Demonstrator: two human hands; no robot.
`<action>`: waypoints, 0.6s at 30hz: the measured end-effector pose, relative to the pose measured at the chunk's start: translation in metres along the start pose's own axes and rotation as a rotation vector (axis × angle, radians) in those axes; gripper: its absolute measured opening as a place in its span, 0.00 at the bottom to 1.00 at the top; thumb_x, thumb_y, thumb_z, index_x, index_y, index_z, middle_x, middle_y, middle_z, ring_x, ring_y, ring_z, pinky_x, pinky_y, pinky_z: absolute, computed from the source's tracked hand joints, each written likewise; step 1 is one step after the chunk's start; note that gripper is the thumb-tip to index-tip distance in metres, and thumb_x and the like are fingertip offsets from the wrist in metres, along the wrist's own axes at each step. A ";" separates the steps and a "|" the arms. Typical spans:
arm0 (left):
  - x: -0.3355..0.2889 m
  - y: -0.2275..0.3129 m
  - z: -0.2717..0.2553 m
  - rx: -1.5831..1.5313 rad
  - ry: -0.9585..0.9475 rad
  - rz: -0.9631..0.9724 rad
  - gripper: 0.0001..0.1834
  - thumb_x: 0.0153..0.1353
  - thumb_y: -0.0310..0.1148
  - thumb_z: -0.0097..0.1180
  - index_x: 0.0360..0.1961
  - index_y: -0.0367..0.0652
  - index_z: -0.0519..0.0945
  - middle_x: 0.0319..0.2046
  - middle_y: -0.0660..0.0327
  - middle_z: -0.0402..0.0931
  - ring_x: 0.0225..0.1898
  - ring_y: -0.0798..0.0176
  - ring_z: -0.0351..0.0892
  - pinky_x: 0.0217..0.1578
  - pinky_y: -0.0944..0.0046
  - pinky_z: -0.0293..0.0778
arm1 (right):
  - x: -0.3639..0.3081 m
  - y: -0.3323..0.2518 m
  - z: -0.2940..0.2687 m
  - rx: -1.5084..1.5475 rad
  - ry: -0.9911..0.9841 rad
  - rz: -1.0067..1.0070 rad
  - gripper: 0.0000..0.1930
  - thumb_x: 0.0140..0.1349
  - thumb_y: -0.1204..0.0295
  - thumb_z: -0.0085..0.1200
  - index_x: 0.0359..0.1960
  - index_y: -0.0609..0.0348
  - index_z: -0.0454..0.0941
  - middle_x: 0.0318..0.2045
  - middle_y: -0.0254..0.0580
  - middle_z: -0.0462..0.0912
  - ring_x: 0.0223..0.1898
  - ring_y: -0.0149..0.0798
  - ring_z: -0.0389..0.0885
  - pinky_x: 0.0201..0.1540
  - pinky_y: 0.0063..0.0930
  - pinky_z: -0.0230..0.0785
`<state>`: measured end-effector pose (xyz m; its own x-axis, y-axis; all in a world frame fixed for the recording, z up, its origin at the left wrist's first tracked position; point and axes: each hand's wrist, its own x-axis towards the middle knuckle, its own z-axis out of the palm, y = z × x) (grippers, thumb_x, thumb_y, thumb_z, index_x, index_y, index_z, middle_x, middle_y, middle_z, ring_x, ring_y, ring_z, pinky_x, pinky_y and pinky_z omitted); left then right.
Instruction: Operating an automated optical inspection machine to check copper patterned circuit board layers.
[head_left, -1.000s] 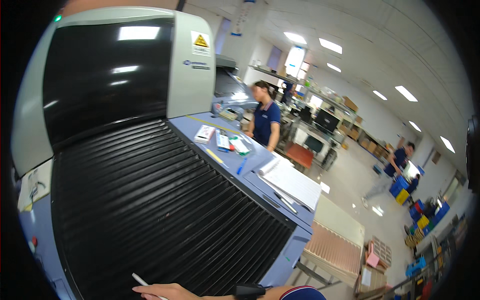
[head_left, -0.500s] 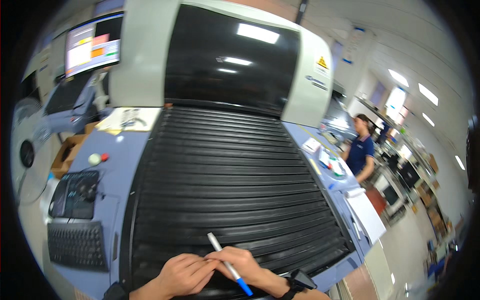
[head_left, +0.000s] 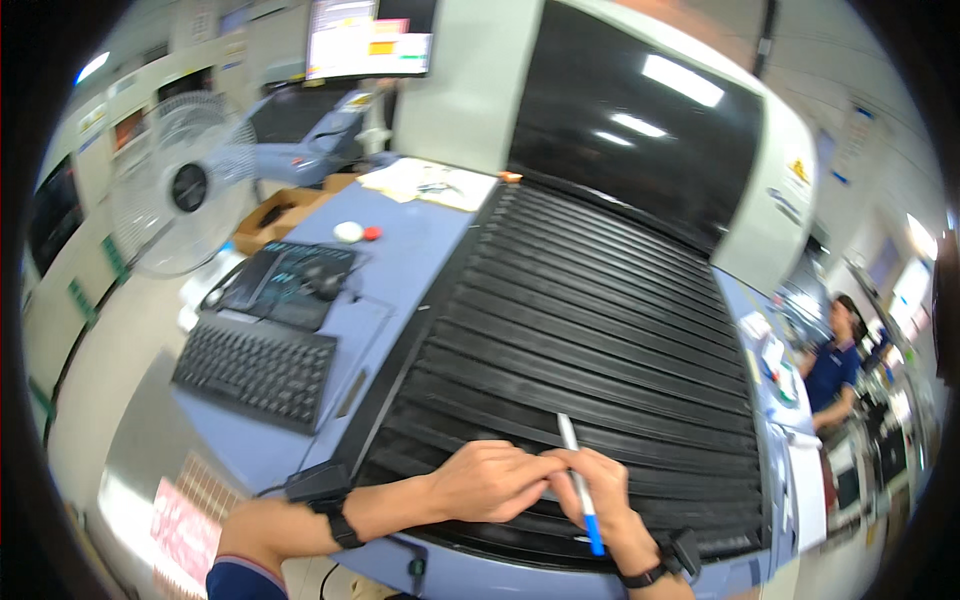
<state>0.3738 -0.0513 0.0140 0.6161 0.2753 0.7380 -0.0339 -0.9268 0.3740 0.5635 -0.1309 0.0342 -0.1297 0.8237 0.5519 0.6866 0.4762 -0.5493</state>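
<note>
My right hand (head_left: 603, 490) is closed around a white marker pen with a blue end (head_left: 567, 432); the blue end points down toward me. My left hand (head_left: 487, 482) is closed, its fingertips meeting the right hand's fingers beside the pen. Whatever those left fingers pinch, if anything, is hidden or too small to make out. Both hands are above the near part of a black ribbed surface (head_left: 590, 300), which slopes up to a machine with a dark glossy cover (head_left: 640, 130). Dark bands with small black boxes are on both wrists.
Left of the ribbed surface, a blue-grey worktop (head_left: 400, 240) bears a black keyboard (head_left: 257, 370), a mouse (head_left: 325, 281) and papers (head_left: 430, 184). Beyond are a fan (head_left: 188, 188), a cardboard box (head_left: 275, 215) and a monitor (head_left: 368, 40). A co-worker (head_left: 833, 365) is at the right.
The view has turned to the left, so the machine and ribbed surface now appear farther right and tilted. More of my left forearm shows. My hands stay together, the pen still in the right one.
</note>
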 end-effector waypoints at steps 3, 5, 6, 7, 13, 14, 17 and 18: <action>0.006 0.011 -0.002 -0.030 -0.008 0.002 0.20 0.59 0.28 0.64 0.53 0.38 0.80 0.27 0.60 0.83 0.26 0.57 0.83 0.30 0.60 0.76 | -0.013 0.002 -0.007 0.025 0.085 -0.024 0.08 0.56 0.80 0.63 0.38 0.62 0.85 0.22 0.48 0.82 0.22 0.47 0.81 0.27 0.35 0.72; 0.002 0.004 0.002 -0.055 -0.031 -0.016 0.19 0.58 0.27 0.65 0.53 0.38 0.81 0.29 0.61 0.84 0.26 0.58 0.83 0.28 0.61 0.76 | -0.010 -0.003 -0.007 0.027 0.035 0.012 0.06 0.57 0.80 0.62 0.37 0.64 0.84 0.21 0.49 0.81 0.21 0.47 0.80 0.26 0.35 0.72; 0.003 0.004 0.002 -0.024 -0.041 -0.027 0.19 0.58 0.27 0.65 0.53 0.38 0.81 0.29 0.61 0.84 0.26 0.58 0.83 0.28 0.61 0.76 | -0.011 -0.003 -0.005 0.046 0.032 0.030 0.06 0.58 0.79 0.62 0.37 0.64 0.84 0.21 0.49 0.81 0.21 0.47 0.81 0.26 0.35 0.72; 0.004 0.005 0.001 -0.036 -0.022 -0.022 0.19 0.58 0.27 0.65 0.52 0.38 0.81 0.30 0.61 0.84 0.26 0.58 0.83 0.28 0.61 0.76 | -0.012 -0.002 -0.003 0.073 0.039 0.024 0.06 0.58 0.79 0.62 0.37 0.64 0.84 0.21 0.49 0.81 0.21 0.47 0.81 0.26 0.35 0.72; 0.008 0.016 0.007 -0.139 -0.009 -0.195 0.16 0.60 0.27 0.65 0.50 0.38 0.80 0.32 0.55 0.84 0.30 0.52 0.85 0.32 0.59 0.79 | -0.020 0.003 0.007 0.052 0.139 0.018 0.03 0.63 0.83 0.57 0.36 0.68 0.82 0.22 0.51 0.82 0.23 0.44 0.85 0.28 0.31 0.73; 0.011 0.015 0.007 -0.138 -0.016 -0.188 0.16 0.60 0.27 0.65 0.50 0.38 0.80 0.32 0.55 0.84 0.30 0.52 0.85 0.32 0.59 0.79 | -0.019 0.006 0.007 0.050 0.148 0.019 0.03 0.63 0.83 0.57 0.36 0.68 0.82 0.22 0.51 0.82 0.23 0.44 0.85 0.28 0.31 0.73; 0.016 0.020 0.008 -0.259 -0.114 -0.428 0.15 0.63 0.28 0.63 0.50 0.38 0.79 0.33 0.52 0.85 0.34 0.53 0.87 0.36 0.60 0.81 | -0.020 0.004 0.002 0.080 0.131 0.124 0.03 0.64 0.82 0.57 0.37 0.67 0.83 0.22 0.49 0.83 0.21 0.43 0.84 0.25 0.28 0.72; 0.015 0.018 0.010 -0.278 -0.132 -0.416 0.15 0.63 0.28 0.63 0.50 0.38 0.79 0.33 0.52 0.85 0.34 0.53 0.87 0.36 0.60 0.81 | -0.019 0.005 0.003 0.066 0.146 0.143 0.03 0.64 0.82 0.57 0.37 0.67 0.83 0.22 0.49 0.83 0.21 0.43 0.84 0.25 0.28 0.72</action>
<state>0.3904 -0.0663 0.0266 0.7150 0.5552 0.4249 0.0384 -0.6380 0.7691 0.5674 -0.1431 0.0196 0.0737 0.8332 0.5481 0.6418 0.3810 -0.6655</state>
